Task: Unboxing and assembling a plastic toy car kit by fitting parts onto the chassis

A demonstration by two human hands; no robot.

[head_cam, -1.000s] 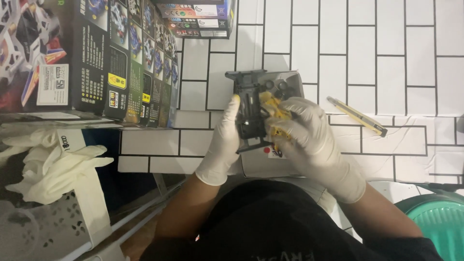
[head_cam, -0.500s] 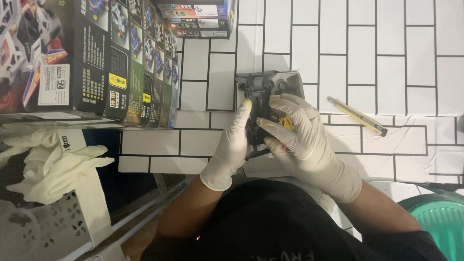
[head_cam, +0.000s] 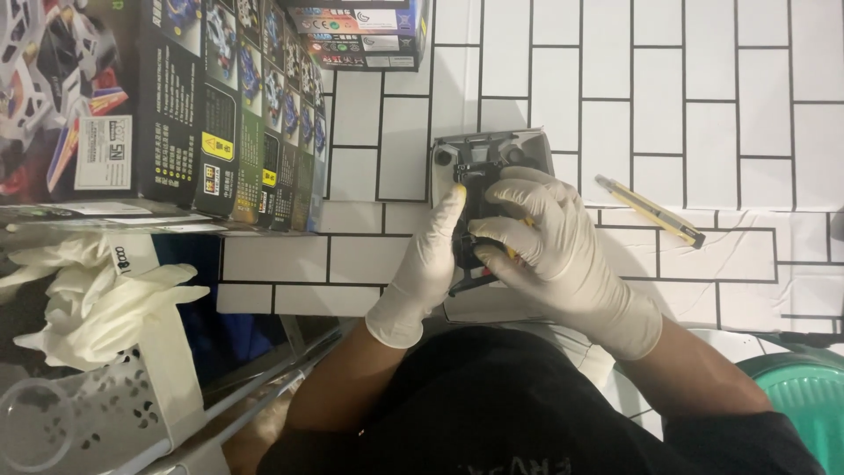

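Left edge: printed boxes [head_cam: 176, 105] wall off the surface [head_cam: 747, 70].
Far edge: another box [head_cam: 360, 31].
Right: utility knife [head_cam: 649, 209] lies near; bare tiles beyond.

**Colours on the bench, mostly white and black**

So the tabletop [head_cam: 747, 79] was white with a brick-tile pattern, thin black lines between the tiles. Both hands wore off-white gloves, left hand [head_cam: 426, 264] and right hand [head_cam: 554, 246] alike, with bare brown forearms behind them. The small plastic chassis [head_cam: 488, 163] they held was black, with a little yellow peeking between the right fingers, and it sat over a pale grey tray [head_cam: 536, 145]. The utility knife [head_cam: 649, 211] was yellow with a dark tip. The boxes [head_cam: 176, 105] were black with busy multicolour prints, blue, red and yellow patches. Spare gloves [head_cam: 97, 299] were creamy white, the basket [head_cam: 79, 413] whitish with a dotted hole pattern, and the bowl [head_cam: 804, 396] green.
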